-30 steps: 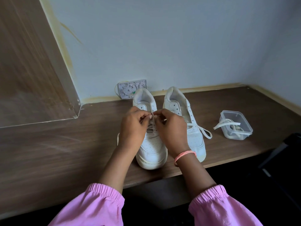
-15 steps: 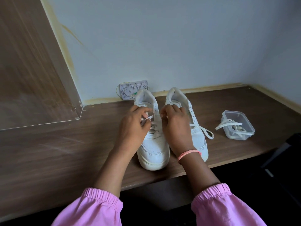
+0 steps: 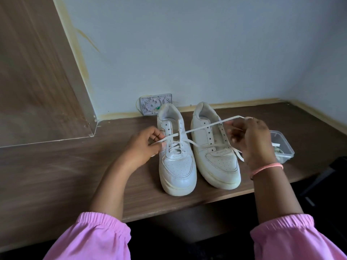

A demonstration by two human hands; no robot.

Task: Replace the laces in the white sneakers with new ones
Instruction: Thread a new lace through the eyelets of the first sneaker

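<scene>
Head view: at frame centre, left hand (image 3: 142,145) pinches one lace (image 3: 204,126) end by the left sneaker (image 3: 177,162), right hand (image 3: 251,139) pinches the other. Best to pull evenly, keeping the lace flat before the next eyelets.

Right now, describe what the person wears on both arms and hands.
Both forearms are bare below pink sleeves with gathered elastic cuffs, the left sleeve and the right sleeve. A thin coral wristband circles the right wrist. No gloves show on either hand.
</scene>
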